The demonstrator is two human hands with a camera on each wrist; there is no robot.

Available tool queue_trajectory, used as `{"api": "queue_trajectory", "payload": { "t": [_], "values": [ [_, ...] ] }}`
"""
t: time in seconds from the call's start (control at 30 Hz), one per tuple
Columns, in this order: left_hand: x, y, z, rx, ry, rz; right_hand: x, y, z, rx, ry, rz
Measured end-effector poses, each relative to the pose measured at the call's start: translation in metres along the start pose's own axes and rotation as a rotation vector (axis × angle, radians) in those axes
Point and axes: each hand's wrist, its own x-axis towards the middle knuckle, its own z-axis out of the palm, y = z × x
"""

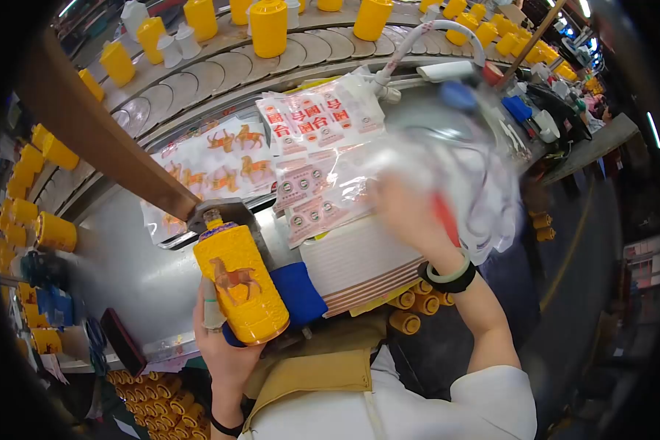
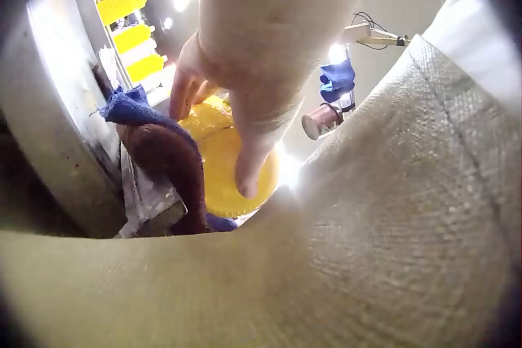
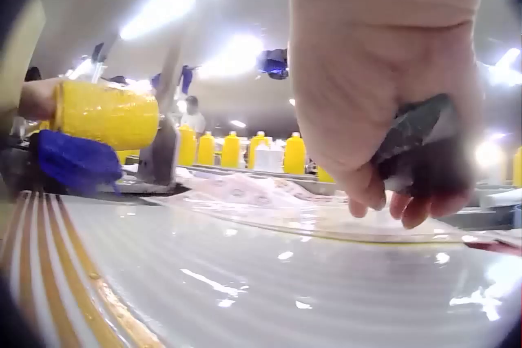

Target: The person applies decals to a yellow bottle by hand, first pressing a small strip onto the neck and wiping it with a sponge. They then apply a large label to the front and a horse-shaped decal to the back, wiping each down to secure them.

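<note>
My left hand [image 1: 224,348] grips a yellow bottle [image 1: 260,312] with a textured surface and a brown horse picture on its front. The bottle is tilted, its neck close to a metal bracket [image 1: 231,209] at the foot of a wooden post. Over transparent printed sheets [image 1: 326,180] my right hand [image 1: 411,216] shows blurred, with a bracelet and a black band at the wrist. In the right wrist view its fingers [image 3: 416,211] point down and curl about a dark, partly shiny object [image 3: 424,148], whose kind I cannot tell. A red strip [image 1: 445,218] shows beside this hand.
Blue cloth [image 1: 298,292] lies right of the bottle, beside a striped stack of white boards [image 1: 367,257]. Horse decal sheets [image 1: 227,158] lie behind. A conveyor [image 1: 312,48] with yellow bottles curves along the back. A curved white hose [image 1: 433,28] stands at the back right.
</note>
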Motion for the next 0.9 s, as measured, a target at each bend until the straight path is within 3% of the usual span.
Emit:
{"api": "queue_trajectory", "payload": {
  "t": [0.13, 0.23, 0.33, 0.37, 0.43, 0.5, 0.67, 0.73, 0.9],
  "values": [
    [0.002, 0.004, 0.004, -0.117, 0.008, -0.051, -0.017, 0.082, -0.013, -0.119, -0.093, 0.015],
    [0.005, 0.013, 0.006, -0.129, 0.019, -0.049, -0.036, 0.082, -0.13, -0.088, -0.054, 0.311],
    [0.003, 0.007, 0.007, -0.182, 0.001, -0.035, -0.065, 0.136, -0.156, -0.182, 0.16, 0.509],
    [0.003, 0.008, 0.007, -0.195, 0.001, -0.044, -0.075, 0.151, -0.167, -0.107, 0.126, 0.613],
    [0.004, 0.011, 0.007, -0.226, -0.022, -0.046, -0.104, 0.183, -0.167, -0.124, 0.172, 0.684],
    [0.0, 0.002, 0.008, -0.241, -0.01, -0.06, -0.14, 0.225, -0.149, 0.019, 0.055, 0.785],
    [0.001, 0.006, 0.006, -0.259, -0.013, -0.09, -0.176, 0.253, -0.124, 0.218, 0.141, 0.936],
    [0.0, 0.002, 0.002, -0.039, -0.017, 0.004, -0.182, 0.266, -0.11, 0.288, 0.162, 1.0],
    [-0.003, 0.007, 0.003, -0.121, -0.011, -0.054, -0.191, 0.278, -0.099, 0.423, 0.214, 1.126]
  ]
}}
